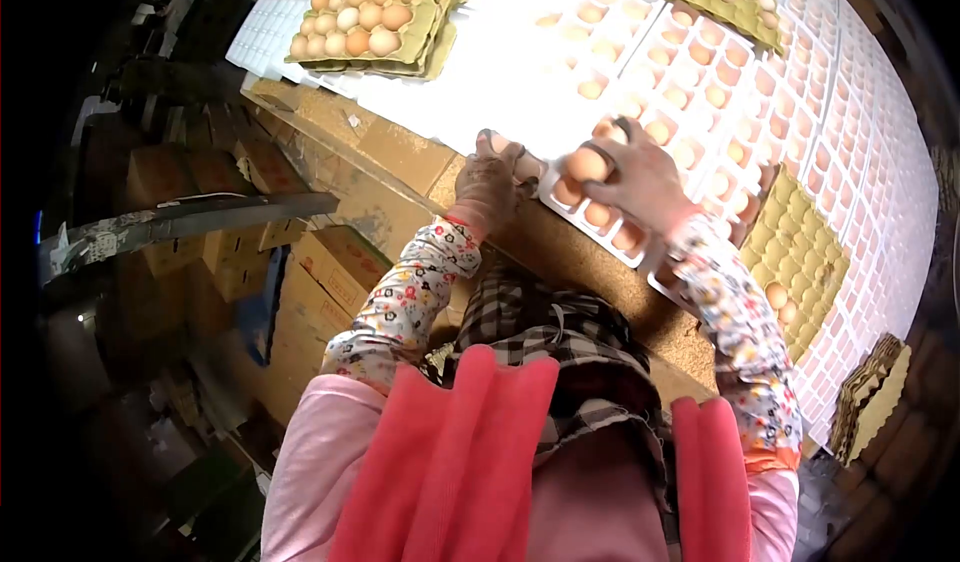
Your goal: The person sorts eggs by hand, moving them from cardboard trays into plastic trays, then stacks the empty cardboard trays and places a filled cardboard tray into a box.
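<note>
Starting at the far left, cardboard boxes (pixel 160 177) are stacked in the dim space beside the tabletop (pixel 400 152). Farther up, an olive pulp tray (pixel 440 32) filled with brown eggs sits on white plastic trays. Next comes the left hand (pixel 490 182), its fingers curled shut on the near corner of a white tray (pixel 625 247) that lies at the tabletop's front edge; several cells of this tray already hold eggs. Just to the right, the right hand (pixel 645 177) hovers over the same tray with its fingers closed around a single brown egg (pixel 585 165), which sits above the tray's near cells, close to the left hand's fingertips. Both arms wear flowered sleeves. Beyond the hands, more white trays (pixel 690 82) with eggs spread across the brightly lit surface. To the right of the right forearm lies another olive tray (pixel 805 242) with a few eggs at its lower end, and a stack of pulp trays (pixel 875 392) stands at the far right.
</note>
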`<action>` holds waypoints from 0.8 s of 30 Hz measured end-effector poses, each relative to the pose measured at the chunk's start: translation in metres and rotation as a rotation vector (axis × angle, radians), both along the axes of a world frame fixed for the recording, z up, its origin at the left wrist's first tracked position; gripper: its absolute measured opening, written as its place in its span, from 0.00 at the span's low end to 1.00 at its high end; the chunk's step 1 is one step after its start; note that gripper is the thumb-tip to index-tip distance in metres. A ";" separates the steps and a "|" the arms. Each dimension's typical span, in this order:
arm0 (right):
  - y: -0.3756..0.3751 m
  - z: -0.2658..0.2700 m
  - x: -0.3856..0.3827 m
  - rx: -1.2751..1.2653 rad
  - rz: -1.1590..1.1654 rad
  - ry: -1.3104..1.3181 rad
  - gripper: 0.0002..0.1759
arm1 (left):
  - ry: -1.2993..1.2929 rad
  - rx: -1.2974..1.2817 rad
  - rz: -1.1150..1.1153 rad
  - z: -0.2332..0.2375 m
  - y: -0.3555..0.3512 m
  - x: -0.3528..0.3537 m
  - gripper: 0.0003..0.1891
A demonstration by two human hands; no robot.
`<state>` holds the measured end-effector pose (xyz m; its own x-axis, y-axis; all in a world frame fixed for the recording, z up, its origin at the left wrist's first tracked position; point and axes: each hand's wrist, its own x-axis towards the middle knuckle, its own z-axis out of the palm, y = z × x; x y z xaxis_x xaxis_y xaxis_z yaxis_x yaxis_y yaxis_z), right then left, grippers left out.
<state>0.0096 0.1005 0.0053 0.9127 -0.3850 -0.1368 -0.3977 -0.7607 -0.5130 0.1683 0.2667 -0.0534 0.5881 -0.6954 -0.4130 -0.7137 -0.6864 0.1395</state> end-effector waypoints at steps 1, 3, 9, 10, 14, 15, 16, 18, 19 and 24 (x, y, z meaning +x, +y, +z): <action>0.002 -0.005 0.035 -0.170 0.076 0.158 0.25 | -0.015 -0.095 -0.022 -0.002 0.005 0.005 0.29; -0.005 -0.018 0.080 -0.214 0.129 0.292 0.24 | 0.130 -0.316 -0.029 -0.005 0.006 0.026 0.27; -0.019 -0.071 0.146 0.298 -0.258 -0.234 0.17 | 0.017 -0.975 0.196 -0.034 -0.037 0.050 0.26; -0.014 -0.070 0.157 0.432 -0.353 -0.363 0.16 | -0.143 -0.872 0.163 -0.047 -0.045 0.048 0.27; 0.001 -0.074 0.138 0.852 -0.626 -0.518 0.15 | -0.085 -0.593 0.006 -0.075 -0.051 0.053 0.24; 0.008 -0.054 0.114 0.863 -0.637 -0.560 0.15 | -0.030 -0.680 -0.008 -0.078 -0.050 0.057 0.21; 0.009 -0.056 0.082 1.012 -0.639 -0.648 0.15 | -0.053 -0.733 -0.046 -0.088 -0.050 0.061 0.22; 0.024 -0.033 -0.003 0.956 -0.676 -0.570 0.17 | -0.223 -0.830 -0.015 -0.075 -0.061 0.034 0.22; 0.033 -0.022 -0.050 0.861 -0.655 -0.533 0.19 | -0.170 -0.901 0.018 -0.053 -0.071 0.014 0.19; 0.058 -0.010 -0.282 0.237 -1.086 -0.563 0.28 | 0.515 -0.793 -0.817 0.021 -0.121 -0.207 0.23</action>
<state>-0.2720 0.1586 -0.0044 0.0920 -0.9958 0.0010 -0.4433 -0.0418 -0.8954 -0.0388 0.1460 -0.0326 -0.2377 -0.9431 0.2324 -0.6313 0.3319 0.7010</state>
